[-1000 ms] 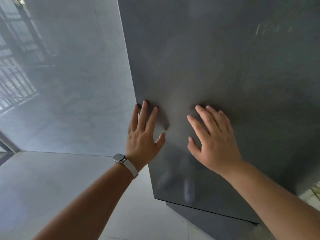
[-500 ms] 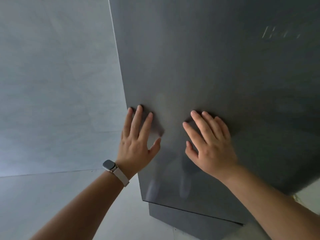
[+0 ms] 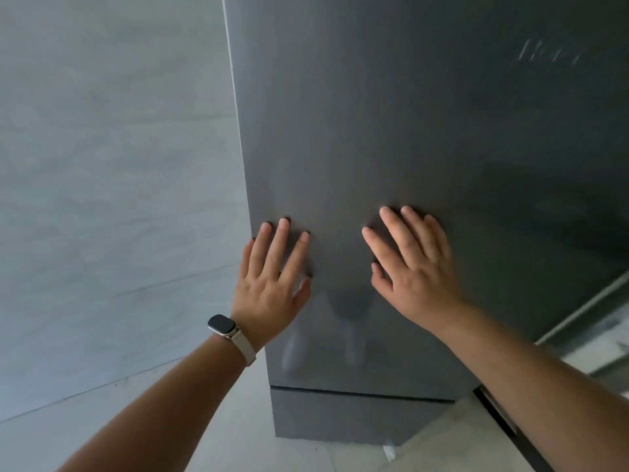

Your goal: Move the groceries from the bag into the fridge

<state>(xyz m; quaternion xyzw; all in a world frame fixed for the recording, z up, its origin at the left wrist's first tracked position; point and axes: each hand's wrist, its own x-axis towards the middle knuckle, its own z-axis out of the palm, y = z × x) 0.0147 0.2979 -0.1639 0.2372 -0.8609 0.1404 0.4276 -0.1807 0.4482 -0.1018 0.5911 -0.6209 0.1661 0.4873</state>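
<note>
Dark grey fridge door (image 3: pixel 391 131) upright and filling the right, left hand (image 3: pixel 269 284) flat with fingers spread near its left edge, right hand (image 3: pixel 415 267) flat beside it, pale watch (image 3: pixel 223 326) on left wrist, grocery bag out of view

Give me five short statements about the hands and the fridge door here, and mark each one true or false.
1. Both hands lie flat on the fridge door. True.
2. The left hand holds a grocery bag. False: it holds nothing, fingers spread on the door.
3. A watch sits on the left wrist. True.
4. The right hand grips a handle. False: its palm rests open on the door.
5. The door stands wide open, shelves showing. False: only its grey outer face shows.
</note>
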